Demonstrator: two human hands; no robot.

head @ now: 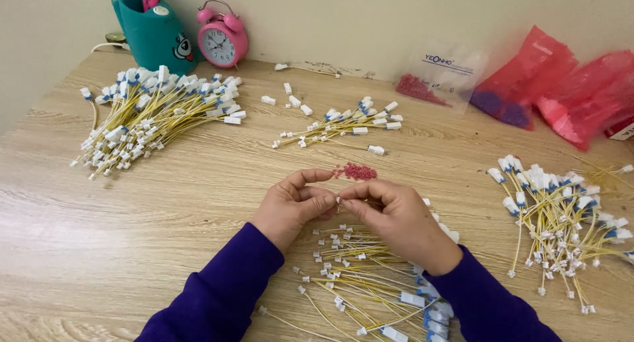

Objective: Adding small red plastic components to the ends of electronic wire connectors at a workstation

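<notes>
Both hands pinch fingertips together over the table (198,203): the left hand (294,206) and right hand (396,220) meet on something tiny, too small to make out. Just beyond lies a small heap of red beads (356,171). Yellow wires (370,276) with white plugs lie under the wrists, and more bundles (148,114) lie well apart.

Yellow wires (370,276) with white plugs, purple sleeves (224,289), pink alarm clock (222,41), teal holder (155,35), possibly red beads (356,171), pale wood-grain table (132,230)

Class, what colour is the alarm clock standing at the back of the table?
Pink alarm clock with a white dial, seen in the head view.
</notes>
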